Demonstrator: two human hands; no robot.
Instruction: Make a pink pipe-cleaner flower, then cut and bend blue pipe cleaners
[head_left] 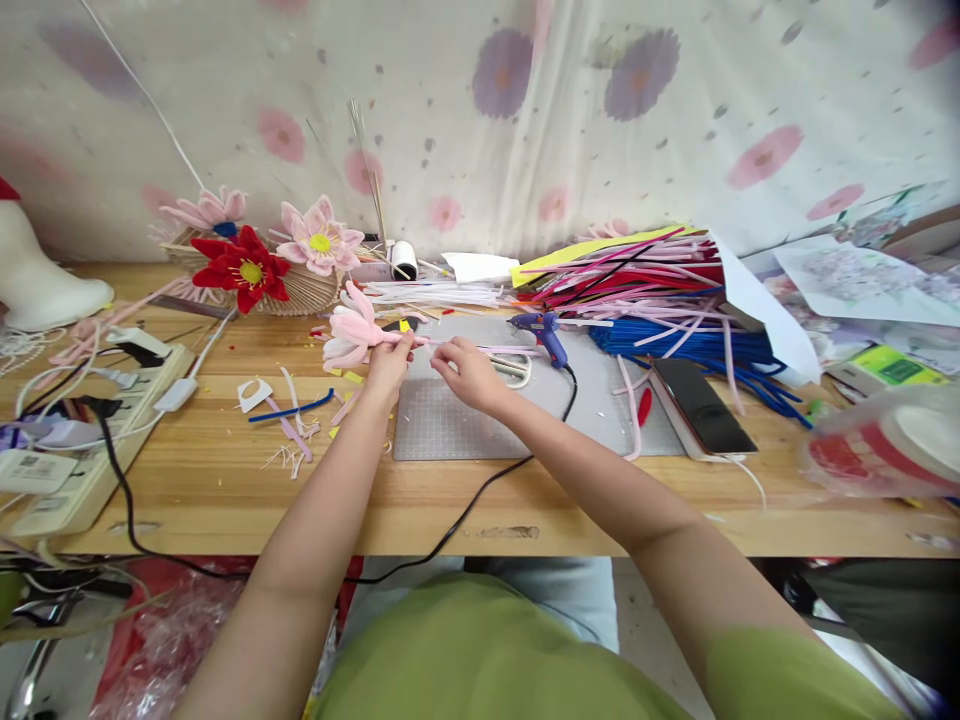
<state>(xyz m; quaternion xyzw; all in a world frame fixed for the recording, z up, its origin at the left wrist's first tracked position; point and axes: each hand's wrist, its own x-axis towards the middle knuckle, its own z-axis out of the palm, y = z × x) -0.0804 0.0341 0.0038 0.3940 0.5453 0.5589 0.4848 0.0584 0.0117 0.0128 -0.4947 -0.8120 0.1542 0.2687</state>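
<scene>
The widest free room is the bare grey mat [465,425] between the left forearm [337,470] and right forearm [581,465], open down to the front of the counter [570,525], where only the black cord [481,489] cuts across. Beside the right fingers [448,358], a white looped handle [527,372] and the glue gun [551,337] hinder passage rightward; farther over, blue stems [675,350] and a phone [703,405] obstruct the mat's edge. White stems [431,295] bar the back. Leftward, the pink flower [352,328] fills the space before the basket [319,293], while scraps [289,420] and a power strip [127,430] clutter the wood.
</scene>
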